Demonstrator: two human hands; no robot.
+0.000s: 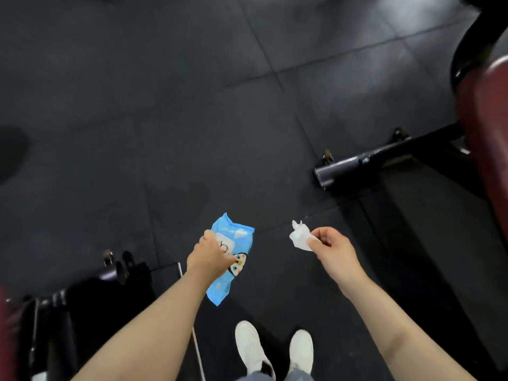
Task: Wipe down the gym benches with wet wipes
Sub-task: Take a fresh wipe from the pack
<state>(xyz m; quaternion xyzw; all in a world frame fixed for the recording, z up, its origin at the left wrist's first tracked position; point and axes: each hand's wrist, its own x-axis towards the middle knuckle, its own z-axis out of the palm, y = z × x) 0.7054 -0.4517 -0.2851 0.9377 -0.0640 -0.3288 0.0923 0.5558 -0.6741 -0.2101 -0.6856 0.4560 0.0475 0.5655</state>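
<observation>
My left hand [210, 257] grips a blue pack of wet wipes [233, 251] with a penguin printed on it, held above the floor in the lower middle. My right hand [330, 247] pinches a crumpled white wet wipe [299, 236] between thumb and fingers, a short way to the right of the pack. A dark red padded bench [489, 138] runs along the right edge, on a black steel frame.
The floor is dark rubber tiles [192, 105]. A black frame foot [365, 160] of the bench sticks out at mid right. More dark equipment [82, 312] stands at lower left. My two white shoes [275, 350] show at the bottom.
</observation>
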